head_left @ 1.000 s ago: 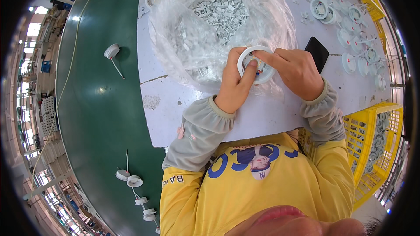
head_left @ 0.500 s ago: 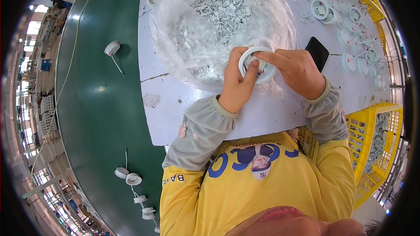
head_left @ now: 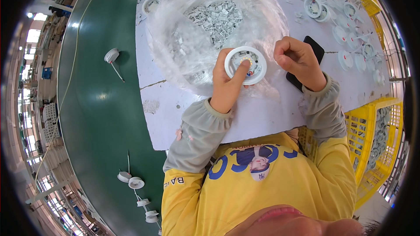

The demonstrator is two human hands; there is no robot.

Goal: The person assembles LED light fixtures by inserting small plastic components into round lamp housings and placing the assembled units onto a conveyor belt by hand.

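A round white lamp fixture (head_left: 255, 64) was held in the left hand (head_left: 225, 83), above the white table (head_left: 192, 124) and in front of the near side of a clear plastic bag (head_left: 269, 22). Its open face was turned up toward the camera, and a broad, smooth rim was shown as a nearly full circle. Inside the rim, a pale recessed disc was dotted with small dark parts, with a cluster of yellow dots near its middle and tiny touches of red and blue below them. The fixture was gripped at its left edge, with the thumb laid over the rim onto the yellow dots, so that part of the centre was covered. The right hand (head_left: 301, 61) was held apart to the right, beside a black phone (head_left: 316, 50), its fingers curled narrowly toward the thumb; whether anything small was pinched there could not be told.
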